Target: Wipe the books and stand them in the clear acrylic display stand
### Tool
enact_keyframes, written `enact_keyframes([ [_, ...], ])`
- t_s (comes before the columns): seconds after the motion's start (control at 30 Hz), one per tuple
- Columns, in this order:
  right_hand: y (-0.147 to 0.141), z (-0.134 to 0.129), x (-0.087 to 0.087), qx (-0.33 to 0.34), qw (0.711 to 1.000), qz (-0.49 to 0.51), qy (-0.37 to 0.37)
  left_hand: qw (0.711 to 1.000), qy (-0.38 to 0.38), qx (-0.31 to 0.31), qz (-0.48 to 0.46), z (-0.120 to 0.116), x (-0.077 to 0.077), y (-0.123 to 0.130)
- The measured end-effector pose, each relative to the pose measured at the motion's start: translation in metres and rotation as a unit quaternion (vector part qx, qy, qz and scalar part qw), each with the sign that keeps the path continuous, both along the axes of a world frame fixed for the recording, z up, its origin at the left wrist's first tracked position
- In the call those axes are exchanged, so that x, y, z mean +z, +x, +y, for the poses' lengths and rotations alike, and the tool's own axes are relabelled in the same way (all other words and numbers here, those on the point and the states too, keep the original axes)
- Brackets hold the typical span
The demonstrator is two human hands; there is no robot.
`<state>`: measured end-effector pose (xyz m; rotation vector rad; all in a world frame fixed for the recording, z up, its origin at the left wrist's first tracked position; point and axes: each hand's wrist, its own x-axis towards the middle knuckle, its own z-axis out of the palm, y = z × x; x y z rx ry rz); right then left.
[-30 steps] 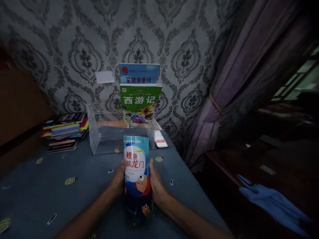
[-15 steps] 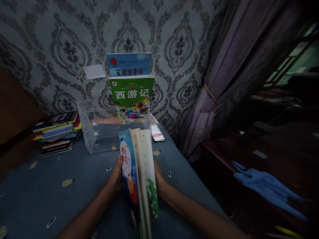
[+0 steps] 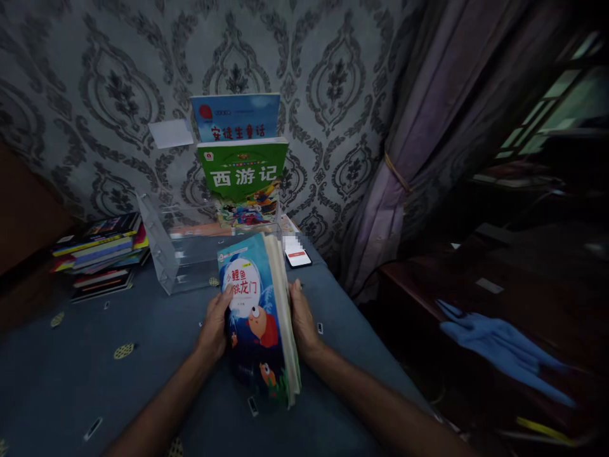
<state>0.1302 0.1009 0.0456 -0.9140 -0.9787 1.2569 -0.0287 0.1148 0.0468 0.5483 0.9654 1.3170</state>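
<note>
Between both hands a blue children's book (image 3: 254, 317) with orange fish on its cover is held upright and a little tilted, its pages nearly closed. My left hand (image 3: 215, 324) grips the spine side, thumb on the front cover. My right hand (image 3: 303, 317) presses against the page edges and back, fingers partly hidden behind. Just beyond the book stands a clear acrylic rack (image 3: 166, 254). In the rack, a green book (image 3: 245, 171) stands in front of a light-blue book (image 3: 238, 117).
A stack of books (image 3: 102, 247) lies left of the rack. Right of the rack rests a phone (image 3: 299, 254) with a lit screen. The patterned blue cloth (image 3: 162, 381) covers the table, whose right edge runs diagonally. Blue gloves (image 3: 499, 349) lie on a dark surface at right.
The fish book has turned so its front cover faces me more, and its fanned pages have come together. The right hand has shifted up along the page edge.
</note>
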Motion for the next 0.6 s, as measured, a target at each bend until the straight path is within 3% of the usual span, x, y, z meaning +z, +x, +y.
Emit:
enact_keyframes([
  [0.13, -0.002, 0.002, 0.001, 0.037, 0.997, 0.004, 0.064, 0.996, 0.057, 0.013, 0.063, 0.003, 0.005, -0.007],
  [0.3, -0.002, -0.001, 0.002, 0.042, 0.983, -0.121, 0.133, 0.966, 0.169, 0.074, 0.181, 0.007, 0.009, -0.023],
  [0.47, 0.005, -0.004, -0.004, 0.018, 0.94, -0.25, 0.23, 0.9, 0.279, 0.154, 0.297, 0.007, 0.003, -0.037],
  [0.6, 0.011, 0.002, -0.009, -0.008, 0.898, -0.329, 0.291, 0.891, 0.291, 0.148, 0.316, 0.008, -0.01, -0.04],
])
